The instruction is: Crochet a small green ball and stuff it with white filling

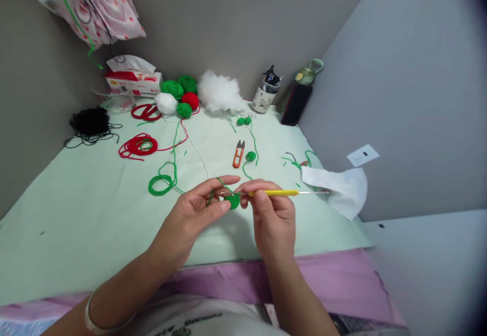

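Crochet work sits at the middle of the view: a small green crochet piece (233, 201), held in the air just above the near edge of the pale green cloth (76, 214). The left hand (198, 209) pinches it from nine o'clock between thumb and curled fingers, with the forefinger stretched out over the top and a green strand lying across it. The right hand (272, 214), at three o'clock from the piece, is closed around the yellow handle of a crochet hook (274, 193). The hook lies level, its working end at the piece and its metal tail pointing to three o'clock.

From the piece the strand runs toward ten o'clock to a loose green yarn coil (162, 183) on the cloth. At twelve o'clock, near the hands, lie orange snips (238, 154), and just beside them a small green round (250, 156). Toward two o'clock a white sheet (342, 189) hangs over the cloth's edge. A red yarn tangle (137, 145) lies at ten o'clock, with black yarn (90, 122) farther out. Far off at twelve o'clock, white stuffing (219, 92) rests against the wall. Green, red and white yarn balls (178, 97) are clustered to its left, next to a tissue box (134, 82). A jar (265, 97) stands at one o'clock.
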{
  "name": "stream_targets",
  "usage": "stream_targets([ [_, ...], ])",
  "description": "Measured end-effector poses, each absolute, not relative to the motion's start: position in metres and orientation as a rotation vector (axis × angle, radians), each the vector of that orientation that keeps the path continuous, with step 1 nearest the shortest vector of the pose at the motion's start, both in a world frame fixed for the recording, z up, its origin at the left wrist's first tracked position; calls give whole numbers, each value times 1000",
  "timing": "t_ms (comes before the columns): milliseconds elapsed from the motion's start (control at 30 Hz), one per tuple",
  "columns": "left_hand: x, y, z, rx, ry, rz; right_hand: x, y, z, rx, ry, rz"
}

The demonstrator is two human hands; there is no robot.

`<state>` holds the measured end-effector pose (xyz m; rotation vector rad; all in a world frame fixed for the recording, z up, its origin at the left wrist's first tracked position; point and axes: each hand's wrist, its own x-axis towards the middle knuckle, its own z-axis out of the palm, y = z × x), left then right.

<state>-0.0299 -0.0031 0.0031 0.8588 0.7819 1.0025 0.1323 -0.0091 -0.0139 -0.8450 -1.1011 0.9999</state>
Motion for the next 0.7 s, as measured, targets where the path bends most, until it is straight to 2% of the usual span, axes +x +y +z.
stream_targets([
  [200, -36, -2, 3, 908, 861, 1035, 135, -6, -7, -798, -1083, 1071],
  [333, -37, -2, 1, 962, 901, 1049, 138, -12, -4, -836, -1183, 979],
  [433, -35, -4, 0, 1034, 961, 1075, 138, -20, -4, -913, -1368, 744],
  [567, -28, -9, 2, 1067, 1063, 1156, 135, -26, -13, -925, -1726, 224],
  [633, -26, -10, 3, 970, 997, 1156, 134, -27, -19, -934, -1821, -39],
  [700, -27, -7, 3, 817, 857, 1070, 135, -26, -22, -943, -1827, -149],
])
